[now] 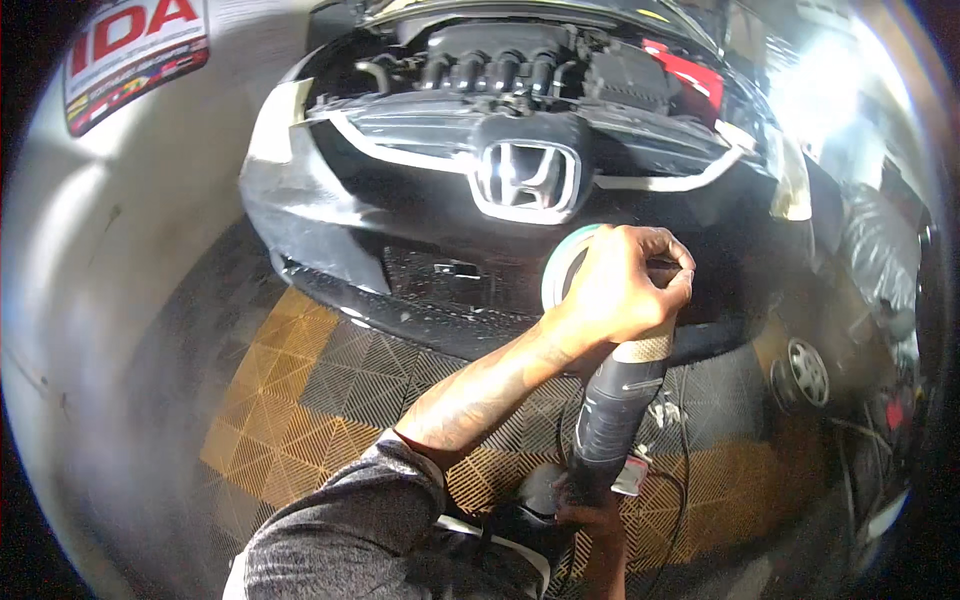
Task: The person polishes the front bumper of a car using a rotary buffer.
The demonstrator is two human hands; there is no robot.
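Note:
A black electric polisher [619, 412] spans from low in the view up to the bumper. My left hand [630, 281] is curled over its head, thumb and forefinger close together. Beyond that hand shows part of the round pad [559, 266], green and white at the rim, against or very near the black front bumper [450, 225] of a Honda car. A tan band [643, 349] circles the tool just below the hand. My right hand [589, 514], in shadow, is around the polisher's rear part; its fingers are only partly visible.
The bonnet is up over the engine [495, 56]. Masking tape [405, 154] lines the grille trim around the Honda emblem [527, 176]. A dark cord [684, 465] runs over the grey and yellow floor tiles [262, 420]. At right is a spoked wheel [808, 373]; upper left, a banner [135, 52].

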